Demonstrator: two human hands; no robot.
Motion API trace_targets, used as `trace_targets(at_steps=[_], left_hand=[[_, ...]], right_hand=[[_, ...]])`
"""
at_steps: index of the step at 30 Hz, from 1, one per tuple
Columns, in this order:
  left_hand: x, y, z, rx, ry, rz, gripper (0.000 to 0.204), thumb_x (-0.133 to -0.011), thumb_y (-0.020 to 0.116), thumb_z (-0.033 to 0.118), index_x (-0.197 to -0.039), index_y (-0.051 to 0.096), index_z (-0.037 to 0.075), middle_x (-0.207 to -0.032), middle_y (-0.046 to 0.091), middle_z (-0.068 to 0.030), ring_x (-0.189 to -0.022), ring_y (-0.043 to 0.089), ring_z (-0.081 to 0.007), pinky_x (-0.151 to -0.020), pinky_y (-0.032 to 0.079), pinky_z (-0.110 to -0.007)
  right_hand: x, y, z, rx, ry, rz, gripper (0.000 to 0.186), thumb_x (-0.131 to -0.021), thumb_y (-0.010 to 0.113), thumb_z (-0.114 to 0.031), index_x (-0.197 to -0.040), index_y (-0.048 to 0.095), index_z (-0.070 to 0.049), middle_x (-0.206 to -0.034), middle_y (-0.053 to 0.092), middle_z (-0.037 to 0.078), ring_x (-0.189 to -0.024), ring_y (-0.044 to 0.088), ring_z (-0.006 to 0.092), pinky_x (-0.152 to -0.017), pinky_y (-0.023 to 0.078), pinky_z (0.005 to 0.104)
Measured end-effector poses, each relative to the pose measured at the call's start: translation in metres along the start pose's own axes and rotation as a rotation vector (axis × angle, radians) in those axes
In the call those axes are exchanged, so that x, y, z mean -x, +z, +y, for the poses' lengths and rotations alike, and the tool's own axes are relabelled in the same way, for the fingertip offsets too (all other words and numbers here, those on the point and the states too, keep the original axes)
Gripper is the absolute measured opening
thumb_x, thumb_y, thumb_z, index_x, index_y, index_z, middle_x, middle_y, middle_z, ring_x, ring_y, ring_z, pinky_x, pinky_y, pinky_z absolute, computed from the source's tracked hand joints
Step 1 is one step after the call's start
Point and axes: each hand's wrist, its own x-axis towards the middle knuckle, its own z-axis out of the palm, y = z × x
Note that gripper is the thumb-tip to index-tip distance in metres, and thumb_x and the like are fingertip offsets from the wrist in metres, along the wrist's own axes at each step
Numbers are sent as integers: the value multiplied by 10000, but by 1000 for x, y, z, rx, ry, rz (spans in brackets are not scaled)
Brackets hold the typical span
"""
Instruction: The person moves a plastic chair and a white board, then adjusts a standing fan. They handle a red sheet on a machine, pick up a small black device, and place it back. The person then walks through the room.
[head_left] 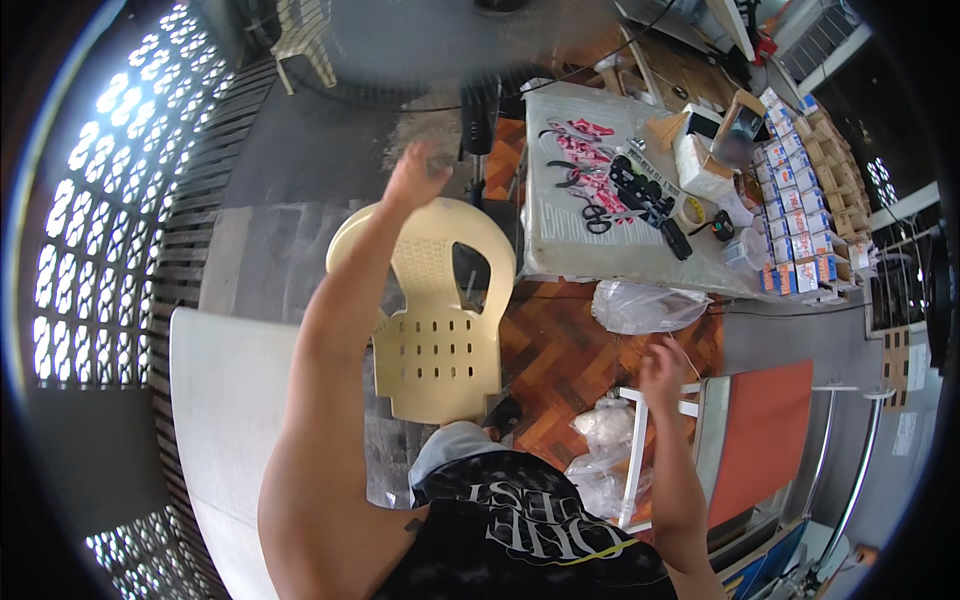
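Note:
My left arm stretches forward, and my left hand [413, 180] is by the top of the back of a cream plastic armchair [437, 330]. Its fingers are loosely spread with nothing visible in them; whether they touch the chair I cannot tell. The chair stands upright in front of me, with slots in its seat. Off to the right, my right hand [663, 377] hangs with fingers apart, holding nothing visible. It is nearest the white frame [636, 440] of a stand and a clear plastic bag [648, 307].
A covered table [570, 250] at the right bears scissors [597, 218], red-patterned pieces [590, 155], tape [692, 210] and stacked small boxes [800, 215]. A white tabletop [235, 420] lies left. Stuffed plastic bags [605, 430] sit on the floor beside a red-orange panel [765, 440].

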Motion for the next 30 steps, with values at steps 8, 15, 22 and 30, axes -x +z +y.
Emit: trace_targets(at_steps=[8, 15, 22, 30], left_hand=[[-153, 50, 6, 291, 141, 264, 901, -755, 856, 422, -1383, 424, -58, -1339, 563, -208, -1292, 505, -310, -1103, 390, -372], [-204, 76, -1, -645, 674, 912, 621, -835, 730, 514, -1103, 588, -28, -1047, 673, -223, -916, 652, -406, -803, 554, -416], [-217, 47, 0, 43, 409, 501, 453, -758, 786, 408, -962, 666, 22, -905, 691, -136, -804, 649, -349, -735, 536, -437], [-259, 21, -22, -323, 634, 684, 296, -792, 794, 338, -860, 674, 76, -805, 691, -68, -704, 647, -271, -636, 506, -372]], right_hand=[[-144, 147, -104, -93, -146, -41, 393, -839, 697, -149, -1203, 585, -51, -1393, 448, 226, -1310, 418, 452, -1079, 358, 568], [-226, 219, -149, 61, 223, -132, 750, -854, 645, -496, -1457, 426, -107, -1561, 280, 238, -1473, 205, 433, -1194, 97, 612], [-232, 214, -154, 117, 267, -172, 797, -830, 679, -499, -1468, 416, -101, -1561, 296, 230, -1478, 213, 400, -1205, 93, 596], [-232, 215, -153, 117, 237, -130, 781, -818, 684, -479, -1445, 433, -83, -1523, 335, 248, -1455, 250, 424, -1181, 155, 623]])
